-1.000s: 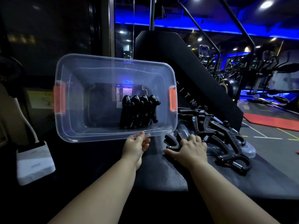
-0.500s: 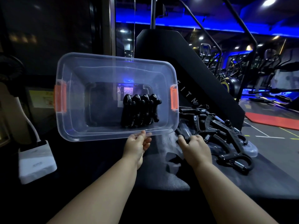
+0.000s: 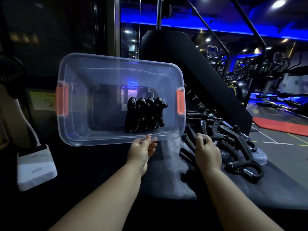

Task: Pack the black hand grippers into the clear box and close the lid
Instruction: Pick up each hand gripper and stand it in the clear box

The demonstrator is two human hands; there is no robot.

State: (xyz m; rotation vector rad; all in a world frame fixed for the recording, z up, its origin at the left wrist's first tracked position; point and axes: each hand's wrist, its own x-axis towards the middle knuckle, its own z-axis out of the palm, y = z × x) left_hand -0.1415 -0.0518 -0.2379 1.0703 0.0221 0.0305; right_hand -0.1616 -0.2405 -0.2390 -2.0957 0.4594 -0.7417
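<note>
The clear box (image 3: 80, 104) with orange latches is tilted up toward me, its opening facing the camera. Several black hand grippers (image 3: 145, 114) stand packed side by side against its right half. My left hand (image 3: 141, 150) holds the box's near rim, thumb on top. A loose pile of black hand grippers (image 3: 233, 144) lies on the dark mat to the right. My right hand (image 3: 206, 150) has its fingers curled around one gripper at the pile's near left edge. The clear lid (image 3: 260, 155) lies under the pile, mostly hidden.
A white power adapter (image 3: 36, 167) with a white cable sits at the left. A black slanted machine panel (image 3: 191, 67) rises behind the box and pile. Gym machines stand in blue light at the far right. The mat's near edge drops off in front.
My right hand has moved forward from the mat's near side into the pile and closed on a gripper. The box stays held up in my left hand, almost unmoved.
</note>
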